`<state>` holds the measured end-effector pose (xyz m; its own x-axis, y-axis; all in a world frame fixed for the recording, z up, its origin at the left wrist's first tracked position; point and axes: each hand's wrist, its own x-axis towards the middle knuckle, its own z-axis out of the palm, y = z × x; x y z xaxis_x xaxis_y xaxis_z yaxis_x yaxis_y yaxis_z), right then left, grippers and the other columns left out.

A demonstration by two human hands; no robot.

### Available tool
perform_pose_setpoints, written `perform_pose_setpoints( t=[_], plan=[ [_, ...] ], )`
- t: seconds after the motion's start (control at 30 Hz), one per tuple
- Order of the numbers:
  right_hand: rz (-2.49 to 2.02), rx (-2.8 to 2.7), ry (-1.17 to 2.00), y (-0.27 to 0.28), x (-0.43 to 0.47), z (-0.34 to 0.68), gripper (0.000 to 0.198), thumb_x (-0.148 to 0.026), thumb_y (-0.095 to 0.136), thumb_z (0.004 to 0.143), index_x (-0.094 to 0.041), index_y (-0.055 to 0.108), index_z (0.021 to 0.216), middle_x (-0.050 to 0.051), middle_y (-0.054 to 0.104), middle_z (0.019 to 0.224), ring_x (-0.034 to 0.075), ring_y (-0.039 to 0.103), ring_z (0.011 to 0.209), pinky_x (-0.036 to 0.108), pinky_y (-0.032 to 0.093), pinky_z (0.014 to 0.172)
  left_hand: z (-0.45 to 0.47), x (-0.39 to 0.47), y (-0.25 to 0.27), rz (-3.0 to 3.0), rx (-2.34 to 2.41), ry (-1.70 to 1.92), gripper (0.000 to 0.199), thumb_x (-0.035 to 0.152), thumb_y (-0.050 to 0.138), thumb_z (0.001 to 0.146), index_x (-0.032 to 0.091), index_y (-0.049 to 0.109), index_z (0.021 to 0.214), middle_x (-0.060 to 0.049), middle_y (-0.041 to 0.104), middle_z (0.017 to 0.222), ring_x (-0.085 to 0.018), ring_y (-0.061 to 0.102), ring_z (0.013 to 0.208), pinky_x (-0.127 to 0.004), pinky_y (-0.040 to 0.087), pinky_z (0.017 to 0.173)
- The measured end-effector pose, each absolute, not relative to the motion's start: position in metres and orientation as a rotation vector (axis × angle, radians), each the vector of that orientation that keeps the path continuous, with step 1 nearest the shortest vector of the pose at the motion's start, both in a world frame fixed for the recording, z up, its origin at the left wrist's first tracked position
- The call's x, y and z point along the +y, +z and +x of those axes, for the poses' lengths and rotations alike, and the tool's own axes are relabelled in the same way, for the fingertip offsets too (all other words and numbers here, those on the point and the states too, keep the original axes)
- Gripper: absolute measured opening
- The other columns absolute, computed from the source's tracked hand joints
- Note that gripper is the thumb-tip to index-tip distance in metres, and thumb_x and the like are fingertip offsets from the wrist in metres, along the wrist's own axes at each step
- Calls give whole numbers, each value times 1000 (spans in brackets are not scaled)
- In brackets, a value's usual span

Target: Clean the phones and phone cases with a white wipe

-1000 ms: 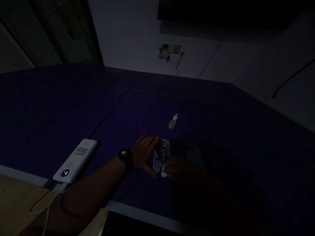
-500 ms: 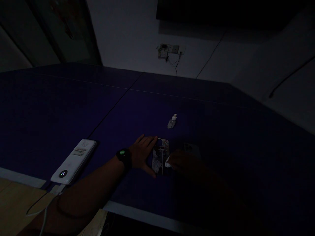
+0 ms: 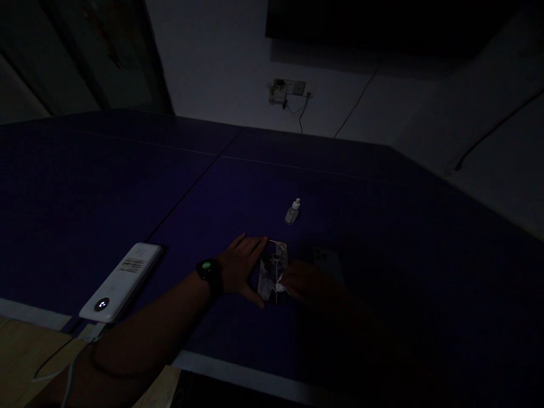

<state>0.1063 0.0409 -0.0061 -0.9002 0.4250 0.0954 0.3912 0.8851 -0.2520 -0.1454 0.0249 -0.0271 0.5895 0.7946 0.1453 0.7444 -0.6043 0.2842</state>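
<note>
Your right hand, pinching a white wad, has come from beside the patterned phone case (perhaps a cased phone, too dark to tell) back over its near right part, so wad and surface seem to meet again. Your left hand spreads along the case, left of that pinch.

Dim room, pale wall, dark wall-mounted panel, blue-purple tabletop, tan floor
</note>
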Motion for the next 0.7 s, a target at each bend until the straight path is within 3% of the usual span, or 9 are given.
perform_pose_setpoints(
  t=[0.7],
  plan=[
    [-718, -2842, 368, -1, 42, 99, 16, -12, 58, 93, -17, 73, 89, 8, 72, 96, 20, 66, 91, 33, 52, 83, -146, 26, -31, 2641, 1292, 396, 145, 95, 59, 52, 9, 9, 158, -29, 36, 155, -46, 36, 142, -63, 17, 118]
  ],
)
